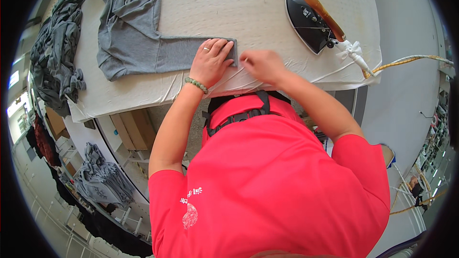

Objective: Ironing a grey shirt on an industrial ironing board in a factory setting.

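Note:
A grey fabric garment [129,33] lies on the white padded ironing table [215,5]. One long narrow part of it, a sleeve or a leg, stretches right to a straight end. On that end rests my left hand [210,61], fingers laid over the cloth and pointing toward its edge. My right hand [264,66] is just beyond the end, apart from it, with its fingers curled in. Motion smears those fingers, and whether they hold anything does not show. A black iron [308,24] with a brown wooden handle sits at the far right of the table.
Rumpled dark grey garments [56,43] hang over the table's left end. White cloth wraps the iron's hose [406,60], which runs off right. Below left are a cardboard box [134,129] and a stack of grey garments [103,179].

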Demonstrator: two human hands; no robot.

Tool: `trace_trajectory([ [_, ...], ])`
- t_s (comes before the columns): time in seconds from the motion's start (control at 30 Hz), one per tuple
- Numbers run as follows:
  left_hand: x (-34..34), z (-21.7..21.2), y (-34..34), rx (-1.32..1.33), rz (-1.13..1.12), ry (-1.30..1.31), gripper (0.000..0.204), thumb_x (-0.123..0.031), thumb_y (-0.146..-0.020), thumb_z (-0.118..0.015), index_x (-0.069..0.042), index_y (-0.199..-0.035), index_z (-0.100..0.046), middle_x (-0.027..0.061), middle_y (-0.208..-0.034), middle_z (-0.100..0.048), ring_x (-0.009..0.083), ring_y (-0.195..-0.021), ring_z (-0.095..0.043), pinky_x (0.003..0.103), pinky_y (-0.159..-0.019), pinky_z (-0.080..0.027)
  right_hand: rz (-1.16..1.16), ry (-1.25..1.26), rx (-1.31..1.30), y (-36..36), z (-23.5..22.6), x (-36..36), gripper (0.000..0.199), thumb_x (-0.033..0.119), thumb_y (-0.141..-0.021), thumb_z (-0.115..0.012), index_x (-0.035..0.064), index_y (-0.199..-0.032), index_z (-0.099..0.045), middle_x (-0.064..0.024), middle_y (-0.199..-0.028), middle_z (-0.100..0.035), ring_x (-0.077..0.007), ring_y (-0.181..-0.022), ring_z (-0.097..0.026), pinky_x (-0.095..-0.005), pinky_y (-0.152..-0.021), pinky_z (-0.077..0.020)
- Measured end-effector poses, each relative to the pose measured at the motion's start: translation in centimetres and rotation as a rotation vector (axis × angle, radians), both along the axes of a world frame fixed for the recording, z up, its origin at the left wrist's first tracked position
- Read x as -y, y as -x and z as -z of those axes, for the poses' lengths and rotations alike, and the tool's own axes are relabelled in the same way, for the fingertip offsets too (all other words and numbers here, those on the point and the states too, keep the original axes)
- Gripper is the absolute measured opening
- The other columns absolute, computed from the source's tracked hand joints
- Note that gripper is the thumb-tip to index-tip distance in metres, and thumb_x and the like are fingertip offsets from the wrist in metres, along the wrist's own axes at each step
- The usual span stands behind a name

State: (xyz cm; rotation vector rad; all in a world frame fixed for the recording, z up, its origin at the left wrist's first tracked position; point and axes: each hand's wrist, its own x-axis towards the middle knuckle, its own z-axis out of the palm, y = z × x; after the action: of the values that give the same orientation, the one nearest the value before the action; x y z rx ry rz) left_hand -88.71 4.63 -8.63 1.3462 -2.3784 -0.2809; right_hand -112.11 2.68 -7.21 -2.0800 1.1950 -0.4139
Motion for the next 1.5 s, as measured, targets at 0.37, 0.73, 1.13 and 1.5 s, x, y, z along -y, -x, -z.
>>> trace_trajectory([
  [0.37, -0.3, -0.7, -0.3, -0.051, -0.026, -0.096, 0.064, -0.032, -0.083, -0.083, -0.009, -0.140, -0.062, 0.0077, -0.136, -0.060, 0.0302, -0.130, -0.056, 0.045, -0.114, -0.042, 0.362, 0.410, -0.594, 11.9, -7.2, 7.7, 0.050, 0.030, -0.091, -0.078, 0.0087, -0.134, -0.064, -0.0144, -0.105, -0.074, -0.0378, -0.102, -0.071, -0.0492, -0.088, -0.0552],
  [0.73, -0.1, -1.1, -0.6, -0.084, -0.043, -0.130, 0.068, -0.027, -0.078, -0.085, -0.010, -0.139, -0.061, 0.0092, -0.135, -0.061, 0.0318, -0.129, -0.057, 0.045, -0.113, -0.043, -0.119, -0.020, -0.704, 2.5, -8.6, 4.3, 0.038, 0.025, -0.091, -0.072, 0.0025, -0.120, -0.062, -0.0232, -0.091, -0.075, -0.0416, -0.089, -0.074, -0.0522, -0.076, -0.0582],
  [1.13, -0.5, -1.1, -5.4, -0.189, -0.029, -0.086, 0.066, -0.030, -0.083, -0.082, -0.005, -0.139, -0.060, 0.0103, -0.138, -0.064, 0.0310, -0.127, -0.060, 0.045, -0.111, -0.047, -0.249, 0.007, -0.688, -3.9, -7.9, 4.4, 0.027, 0.024, -0.091, -0.071, 0.0008, -0.102, -0.063, -0.0215, -0.081, -0.074, -0.0406, -0.080, -0.075, -0.0525, -0.072, -0.0586],
  [1.5, -0.6, 0.4, -14.7, 0.113, -0.431, 0.054, 0.046, -0.030, -0.092, -0.073, -0.005, -0.131, -0.070, 0.0045, -0.138, -0.066, 0.0239, -0.115, -0.064, 0.037, -0.087, -0.052, -0.162, 0.017, -0.675, -14.1, -7.2, 7.7, 0.031, 0.033, -0.093, -0.071, 0.0035, -0.100, -0.066, -0.0213, -0.084, -0.075, -0.0409, -0.081, -0.074, -0.0520, -0.073, -0.0593],
])
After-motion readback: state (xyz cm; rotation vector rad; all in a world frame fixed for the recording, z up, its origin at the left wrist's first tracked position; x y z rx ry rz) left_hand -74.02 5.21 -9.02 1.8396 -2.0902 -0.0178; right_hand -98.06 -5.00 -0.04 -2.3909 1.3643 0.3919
